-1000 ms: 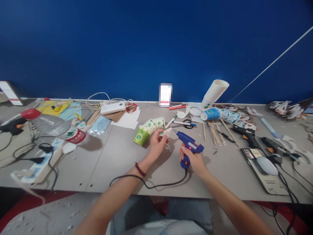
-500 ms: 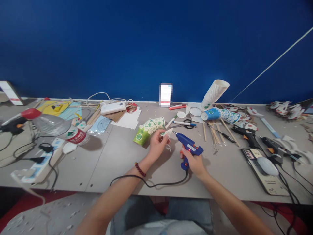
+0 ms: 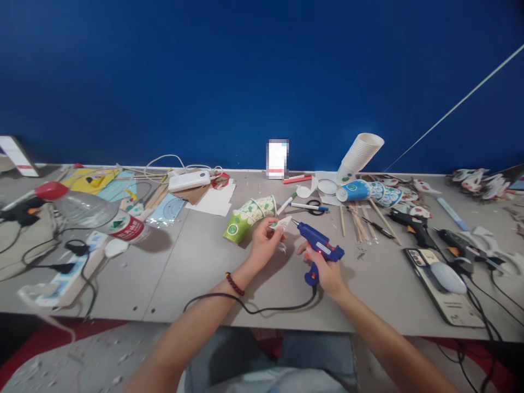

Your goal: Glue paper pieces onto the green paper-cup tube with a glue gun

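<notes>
Pinched between the fingers of my left hand (image 3: 265,240) is a small white paper piece (image 3: 283,223) with green marks, its pointed end toward the right. My right hand (image 3: 325,268) is wrapped round the handle of a blue glue gun (image 3: 317,239) with a small red light. The gun's nozzle is close to the tip of the paper piece; whether they touch is too small to tell. A black cord (image 3: 270,309) runs from the gun's handle to the left, passing my left forearm. Green patterned paper cups (image 3: 248,214) lie just behind my left hand.
Scissors (image 3: 314,207), markers (image 3: 297,179) and wooden sticks (image 3: 358,224) lie behind the gun. Blue cups (image 3: 368,192) and a white cup stack (image 3: 360,155) are back right. At right are a phone (image 3: 440,289) and black glue guns (image 3: 413,228); at left, a bottle (image 3: 96,213) and power strip (image 3: 76,270).
The glue gun in my right hand has shifted slightly to the right. A finger of my right hand has loosened from near its trigger. The paper piece has tilted slightly in my left hand.
</notes>
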Demonstrator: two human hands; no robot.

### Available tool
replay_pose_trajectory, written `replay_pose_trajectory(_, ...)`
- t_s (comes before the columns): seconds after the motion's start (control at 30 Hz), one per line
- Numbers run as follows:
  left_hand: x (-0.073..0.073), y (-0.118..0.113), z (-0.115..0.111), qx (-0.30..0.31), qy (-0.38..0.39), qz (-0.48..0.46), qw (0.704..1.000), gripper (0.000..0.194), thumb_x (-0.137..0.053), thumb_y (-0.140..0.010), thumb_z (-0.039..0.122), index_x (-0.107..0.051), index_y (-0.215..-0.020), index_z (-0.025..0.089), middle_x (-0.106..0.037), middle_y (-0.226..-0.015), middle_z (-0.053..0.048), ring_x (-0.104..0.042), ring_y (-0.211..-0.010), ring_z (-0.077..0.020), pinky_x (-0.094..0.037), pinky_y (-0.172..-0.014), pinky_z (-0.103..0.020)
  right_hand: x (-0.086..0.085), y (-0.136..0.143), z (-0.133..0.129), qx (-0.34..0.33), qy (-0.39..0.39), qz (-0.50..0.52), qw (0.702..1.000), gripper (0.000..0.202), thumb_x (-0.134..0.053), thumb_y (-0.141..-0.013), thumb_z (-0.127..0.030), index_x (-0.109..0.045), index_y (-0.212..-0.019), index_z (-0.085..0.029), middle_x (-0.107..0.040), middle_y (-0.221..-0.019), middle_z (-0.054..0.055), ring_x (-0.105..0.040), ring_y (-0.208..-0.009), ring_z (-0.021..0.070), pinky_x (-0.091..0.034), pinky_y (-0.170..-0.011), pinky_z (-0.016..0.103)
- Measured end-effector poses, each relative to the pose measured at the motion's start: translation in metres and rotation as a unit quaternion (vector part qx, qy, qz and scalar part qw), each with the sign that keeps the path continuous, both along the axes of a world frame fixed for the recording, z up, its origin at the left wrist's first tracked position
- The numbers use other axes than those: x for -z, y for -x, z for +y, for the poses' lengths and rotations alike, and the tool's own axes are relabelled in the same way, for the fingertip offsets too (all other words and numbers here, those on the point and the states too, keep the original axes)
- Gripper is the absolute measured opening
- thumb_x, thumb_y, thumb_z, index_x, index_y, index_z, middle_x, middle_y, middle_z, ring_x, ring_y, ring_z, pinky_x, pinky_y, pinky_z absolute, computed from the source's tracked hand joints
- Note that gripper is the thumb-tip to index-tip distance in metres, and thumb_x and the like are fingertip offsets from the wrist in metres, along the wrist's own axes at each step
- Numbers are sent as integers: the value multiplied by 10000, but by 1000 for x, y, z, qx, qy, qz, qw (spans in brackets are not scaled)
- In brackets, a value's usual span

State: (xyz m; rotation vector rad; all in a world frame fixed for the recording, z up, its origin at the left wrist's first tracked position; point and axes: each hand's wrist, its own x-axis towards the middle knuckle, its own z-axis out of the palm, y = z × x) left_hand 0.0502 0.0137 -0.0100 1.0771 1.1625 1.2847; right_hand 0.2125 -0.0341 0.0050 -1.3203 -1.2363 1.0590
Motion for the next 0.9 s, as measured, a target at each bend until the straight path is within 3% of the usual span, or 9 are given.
replay_pose_trajectory(0.23, 0, 0, -2, 4, -12, 17, 1000, 281, -651, -792, 367, -569, -990, 185, -647, -630, 28, -633, -571, -113, -515, -612, -237, 2, 0, 1, 12, -14, 7, 1000, 342, -627, -764, -478, -607, -583, -188, -617, -601, 47, -580, -595, 177, -509, -541, 287)
replay_pose_trajectory(0.57, -4, -1, -2, 10, -10, 19, 1000, 257, -646, -792, 347, -562, -974, 185, -640, -632, 29, -627, -574, -112, -516, -618, -243, 5, 0, 0, -8, 8, 28, 1000, 338, -614, -772, -465, -596, -580, -187, -569, -549, 24, -494, -448, 132, -411, -375, 252)
replay_pose_trajectory(0.9, -9, -1, -4, 6, -2, 14, 1000, 269, -660, -773, 356, -570, -960, 185, -643, -612, 26, -621, -559, -113, -514, -616, -245, 4, -1, 1, -11, -10, 21, 1000, 350, -600, -786, -428, -551, -533, -191, -549, -540, 26, -522, -526, 145, -454, -454, 254)
